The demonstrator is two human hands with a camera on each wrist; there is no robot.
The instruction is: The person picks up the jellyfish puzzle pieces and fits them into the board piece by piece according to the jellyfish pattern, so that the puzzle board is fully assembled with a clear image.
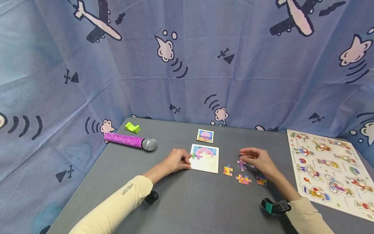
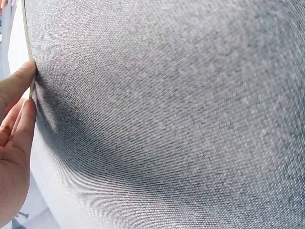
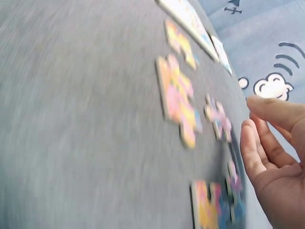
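Observation:
At the left edge of a square puzzle board (image 1: 205, 164), my left hand (image 1: 177, 160) holds on with its thumb and curled fingers. Part of a pink figure fills the board's upper area; its lower part is bare cream. In the left wrist view, the fingers (image 2: 19, 129) touch the board's rim. My right hand (image 1: 261, 161) hovers over loose jigsaw pieces, its fingers loosely bent and holding nothing. Near it lie a purple piece (image 1: 241, 165), a yellow piece (image 1: 228, 170), a pink-yellow piece (image 1: 243, 179) and a yellow-blue piece (image 1: 261, 179). Another piece (image 3: 233, 183) is partly hidden in the head view.
A small picture card (image 1: 205, 136) lies behind the board. A glittery pink microphone (image 1: 125, 140) and a green block (image 1: 132, 127) are at the back left. To the right lies a large illustrated board (image 1: 327, 169). Printed cloth (image 1: 198, 65) hangs behind the grey table (image 1: 204, 208).

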